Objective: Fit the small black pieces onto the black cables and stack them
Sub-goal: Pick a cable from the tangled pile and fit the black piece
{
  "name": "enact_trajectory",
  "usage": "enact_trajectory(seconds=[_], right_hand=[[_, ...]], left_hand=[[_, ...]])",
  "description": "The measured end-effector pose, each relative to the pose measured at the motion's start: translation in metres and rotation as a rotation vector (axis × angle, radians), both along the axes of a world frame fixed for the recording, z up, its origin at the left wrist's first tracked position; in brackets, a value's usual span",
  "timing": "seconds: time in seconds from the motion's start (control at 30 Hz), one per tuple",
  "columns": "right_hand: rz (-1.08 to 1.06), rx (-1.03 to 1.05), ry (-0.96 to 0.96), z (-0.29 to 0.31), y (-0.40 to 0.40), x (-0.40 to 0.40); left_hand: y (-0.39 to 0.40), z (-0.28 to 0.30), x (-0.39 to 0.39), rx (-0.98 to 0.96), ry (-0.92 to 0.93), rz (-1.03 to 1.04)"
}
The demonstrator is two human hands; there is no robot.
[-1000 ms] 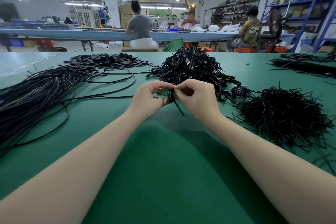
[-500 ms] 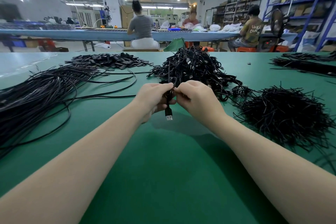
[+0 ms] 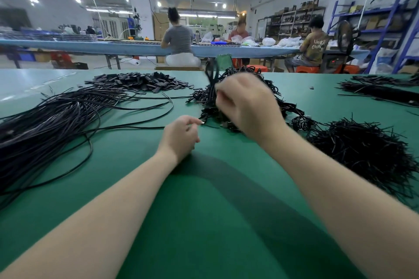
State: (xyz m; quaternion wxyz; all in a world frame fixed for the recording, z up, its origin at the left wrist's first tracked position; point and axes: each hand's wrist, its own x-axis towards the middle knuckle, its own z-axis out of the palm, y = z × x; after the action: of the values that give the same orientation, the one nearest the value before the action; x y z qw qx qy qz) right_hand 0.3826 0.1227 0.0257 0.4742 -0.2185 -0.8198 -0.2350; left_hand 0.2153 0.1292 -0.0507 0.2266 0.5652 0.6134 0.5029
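- The right hand [image 3: 247,106], blurred, is raised over the heap of finished cables [image 3: 238,102]; its fingers pinch a looped black cable [image 3: 212,79] that stands up from them.
- The left hand [image 3: 180,136] rests on the green bench [image 3: 204,222], fingers loosely curled, holding nothing that shows.
- Loose cables [image 3: 56,120] lie left of the fingers; small black pieces [image 3: 140,81] lie beyond.
- A far worker's shirt [image 3: 317,44] reads "UNKN OWN".

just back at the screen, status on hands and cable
Right hand raised over the finished pile, fingers pinching a bundled cable. Left hand low on the table, loosely curled, empty. Nothing in the way.
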Motion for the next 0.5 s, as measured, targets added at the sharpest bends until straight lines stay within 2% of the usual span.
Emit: enact_trajectory(seconds=[0.03, 0.1, 0.13, 0.2, 0.27, 0.37, 0.43, 0.5], right_hand=[[-0.072, -0.029, 0.036, 0.015, 0.009, -0.001], [-0.37, -0.206, 0.086, 0.048, 0.036, 0.002], [-0.541, -0.387, 0.082, 0.061, 0.05, 0.006], [-0.727, -0.74, 0.018, 0.07, 0.068, 0.009], [-0.74, -0.878, -0.085, 0.052, 0.066, -0.001], [-0.635, -0.755, -0.183, -0.016, 0.035, -0.019], [-0.559, -0.787, -0.224, -0.059, 0.016, -0.021], [-0.473, -0.93, -0.213, -0.082, 0.01, -0.016]], left_hand=[[0.0, -0.004, 0.0, -0.001, 0.114, -0.018], [-0.002, -0.007, 0.005, -0.018, 0.349, -0.045], [-0.003, -0.008, 0.006, -0.021, 0.44, -0.047], [-0.005, -0.007, 0.005, -0.022, 0.471, -0.036], [-0.007, -0.006, 0.005, -0.011, 0.419, -0.013], [-0.009, -0.006, 0.007, 0.042, 0.46, 0.096], [-0.007, -0.003, 0.003, -0.033, 0.616, 0.127], [-0.005, 0.004, -0.014, -0.214, 0.891, 0.169]])
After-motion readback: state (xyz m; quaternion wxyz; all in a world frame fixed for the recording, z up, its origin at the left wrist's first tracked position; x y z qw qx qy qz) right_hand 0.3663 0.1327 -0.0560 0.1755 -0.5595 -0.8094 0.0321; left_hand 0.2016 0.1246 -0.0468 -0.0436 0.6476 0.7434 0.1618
